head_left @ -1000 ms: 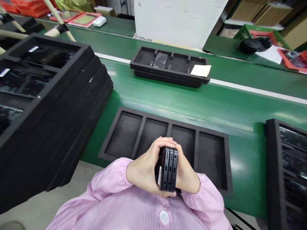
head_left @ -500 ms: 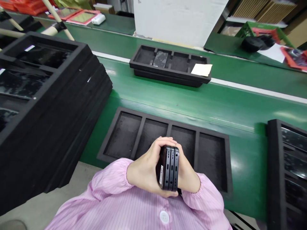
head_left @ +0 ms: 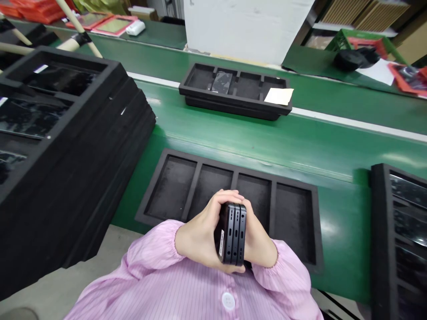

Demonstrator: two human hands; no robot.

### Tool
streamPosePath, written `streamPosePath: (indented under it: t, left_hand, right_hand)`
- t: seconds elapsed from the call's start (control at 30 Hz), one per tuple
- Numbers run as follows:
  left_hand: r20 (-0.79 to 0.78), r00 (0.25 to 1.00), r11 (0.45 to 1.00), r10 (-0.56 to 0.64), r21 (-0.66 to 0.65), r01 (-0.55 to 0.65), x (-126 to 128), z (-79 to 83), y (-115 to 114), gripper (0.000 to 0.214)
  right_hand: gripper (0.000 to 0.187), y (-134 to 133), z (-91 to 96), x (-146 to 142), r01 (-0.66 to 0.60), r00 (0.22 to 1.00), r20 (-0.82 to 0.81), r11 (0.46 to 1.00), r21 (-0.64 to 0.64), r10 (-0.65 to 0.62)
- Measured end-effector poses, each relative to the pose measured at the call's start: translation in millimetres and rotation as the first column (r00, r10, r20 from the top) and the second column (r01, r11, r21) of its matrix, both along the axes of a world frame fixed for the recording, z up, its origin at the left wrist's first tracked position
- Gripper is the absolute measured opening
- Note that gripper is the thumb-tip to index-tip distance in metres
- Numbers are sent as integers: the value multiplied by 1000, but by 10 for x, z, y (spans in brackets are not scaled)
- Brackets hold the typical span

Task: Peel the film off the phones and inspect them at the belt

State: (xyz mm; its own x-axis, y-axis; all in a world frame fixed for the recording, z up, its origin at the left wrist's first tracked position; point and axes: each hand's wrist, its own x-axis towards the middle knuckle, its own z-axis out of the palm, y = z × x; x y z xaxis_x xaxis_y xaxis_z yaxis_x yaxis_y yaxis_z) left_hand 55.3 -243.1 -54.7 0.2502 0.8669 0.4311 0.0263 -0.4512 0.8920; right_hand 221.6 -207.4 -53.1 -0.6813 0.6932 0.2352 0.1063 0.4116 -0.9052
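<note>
Between my two hands is a stack of three dark smartphones (head_left: 236,234), held on edge with their port ends facing up toward me. My left hand (head_left: 205,235) wraps round the left side, its fingers over the far edge and its thumb along the near edge. From the right, my right hand (head_left: 258,238) closes on the stack; part of its fingers is hidden behind the phones. A white label shows on the leftmost phone. Under and beyond my hands lies a black foam tray (head_left: 193,218) with several bare compartments.
At the left rises a tall stack of black trays (head_left: 100,146) holding phones. Another tray (head_left: 383,240) with phones stands at the right edge. Across the green bench, a small tray pair (head_left: 233,104) carries one phone (head_left: 221,82) and a yellowish paper (head_left: 279,96). A white board (head_left: 247,31) stands behind.
The phones and my hands have shifted very slightly left in view, along with the surroundings. My grip looks the same.
</note>
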Motion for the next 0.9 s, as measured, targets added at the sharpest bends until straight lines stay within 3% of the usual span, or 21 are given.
streamPosePath:
  t: [0.27, 0.4, 0.5, 0.6, 0.67, 0.7, 0.73, 0.8, 0.9]
  left_hand:
    - [27, 1000, 998, -6, 65, 5, -25, -52, -44, 117]
    - [77, 997, 999, 10, 52, -14, -76, -65, -97, 110]
    - [67, 996, 997, 53, 51, -56, -143, -88, -139, 108]
    - [56, 994, 994, 93, 47, -95, -193, -100, -164, 103]
    - [54, 993, 993, 105, 42, -108, -201, -96, -172, 99]
    - [50, 993, 993, 108, 41, -110, -197, -92, -174, 97]
    - [47, 993, 993, 108, 41, -110, -190, -86, -176, 96]
    - [39, 994, 994, 100, 43, -102, -171, -77, -177, 96]
    - [39, 997, 997, 67, 43, -69, -150, -72, -177, 97]
  right_hand:
    - [95, -40, 51, 93, 8, 1000, -22, 998, 61, -6]
    - [84, -23, 162, 273, 172, 977, -136, 983, 67, -161]
    - [78, 32, 231, 417, 361, 882, -317, 932, -18, -348]
    - [71, 101, 230, 459, 491, 631, -527, 819, -296, -569]
    - [58, 142, 184, 453, 464, 452, -533, 699, -545, -716]
    - [52, 161, 150, 453, 402, 411, -481, 628, -666, -774]
    - [49, 177, 112, 460, 319, 409, -413, 551, -771, -814]
    - [54, 209, 37, 491, 106, 547, -296, 415, -903, -783]
    - [67, 251, -9, 529, -192, 815, -314, 283, -940, -488]
